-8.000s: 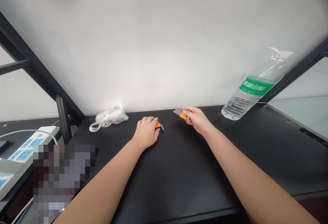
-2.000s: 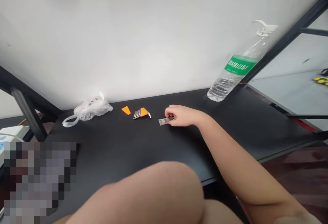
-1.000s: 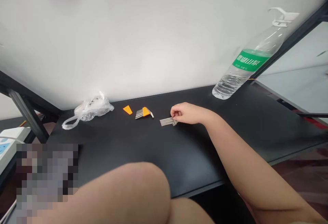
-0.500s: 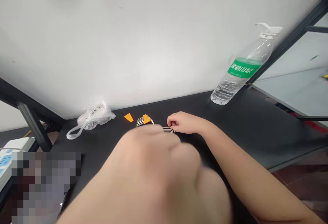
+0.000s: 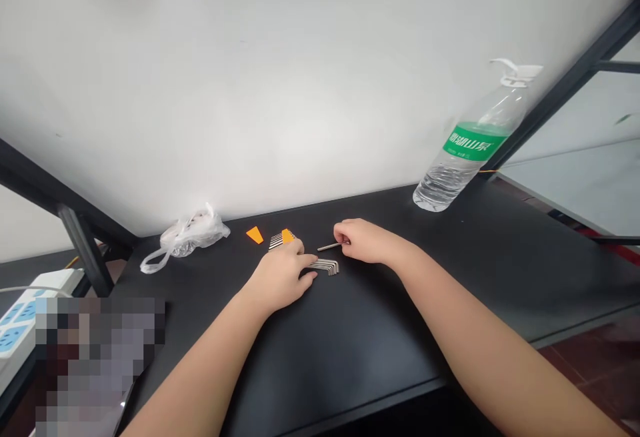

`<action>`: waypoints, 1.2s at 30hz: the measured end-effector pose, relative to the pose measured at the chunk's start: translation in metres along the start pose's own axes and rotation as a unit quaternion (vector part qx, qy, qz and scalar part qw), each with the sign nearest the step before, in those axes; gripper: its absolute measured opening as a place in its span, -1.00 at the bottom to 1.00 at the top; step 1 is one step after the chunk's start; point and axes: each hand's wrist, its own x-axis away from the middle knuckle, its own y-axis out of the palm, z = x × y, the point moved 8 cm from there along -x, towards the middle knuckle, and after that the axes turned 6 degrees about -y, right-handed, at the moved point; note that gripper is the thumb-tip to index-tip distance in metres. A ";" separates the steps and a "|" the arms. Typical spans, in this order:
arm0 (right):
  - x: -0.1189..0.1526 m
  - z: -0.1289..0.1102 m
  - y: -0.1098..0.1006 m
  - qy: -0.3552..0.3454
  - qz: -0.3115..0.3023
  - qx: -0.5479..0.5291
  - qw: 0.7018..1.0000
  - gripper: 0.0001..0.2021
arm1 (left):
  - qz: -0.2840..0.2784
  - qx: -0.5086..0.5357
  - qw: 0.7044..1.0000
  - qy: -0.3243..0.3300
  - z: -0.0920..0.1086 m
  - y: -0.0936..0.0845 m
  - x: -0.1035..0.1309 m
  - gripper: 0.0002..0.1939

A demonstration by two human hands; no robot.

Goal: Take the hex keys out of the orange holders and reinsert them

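— Clock's centre?
— The bent keys [image 5: 328,265], on the table [image 5: 350,343]. My left hand [image 5: 281,278] at nine, over their left ends.
— Noon?
— Single key [image 5: 328,247], just apart; its right end in my right hand [image 5: 366,241], which is at two. Wall [image 5: 320,90] behind the table.
— Ten?
— Holder [image 5: 287,235] with more keys [image 5: 275,242], just behind my left hand. Loose piece [image 5: 255,235] left of it. Bag [image 5: 199,232] between nine and ten, near the wall.
— Farther out at two?
— Bottle [image 5: 463,150], near the table's back edge.
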 end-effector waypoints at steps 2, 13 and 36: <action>0.001 0.002 0.002 -0.003 -0.016 -0.026 1.000 -0.93 | 0.003 -0.002 1.000 -0.008 -0.002 0.003 -0.001 -0.77; 0.006 -0.041 0.013 -0.067 -0.043 -0.047 0.996 -0.87 | 0.045 0.031 0.998 -0.019 -0.006 0.005 -0.003 -0.89; 0.010 -0.036 0.012 -0.046 -0.037 -0.041 0.997 -0.69 | 0.092 -0.068 0.974 -0.194 -0.076 0.004 -0.009 -0.58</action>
